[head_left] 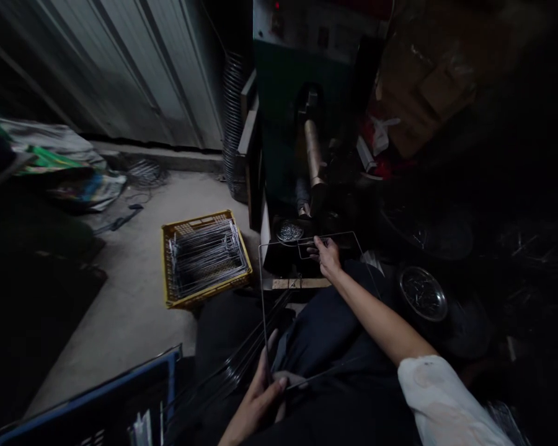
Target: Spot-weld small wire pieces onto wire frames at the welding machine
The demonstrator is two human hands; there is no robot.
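Observation:
A thin bent-wire frame (262, 297), roughly rectangular, spans the space above my lap. At its near left corner, my left hand (263, 390) grips the wire between thumb and fingers. My right hand (327, 255) pinches the far side, where a small bent wire piece (302, 251) meets the frame; whether the two are joined I cannot tell. Just beyond my right hand are a dish of small metal pieces (289, 231) and a machine's copper-coloured rod (313, 152). Several more bent wires (235, 368) lie across my left leg.
On the floor to the left stands a yellow crate (209, 288) holding several wire frames. A blue crate (172, 378) is at lower left. To the right is a round metal bowl (441, 303) of short metal pieces. A green machine body (279, 80) rises ahead.

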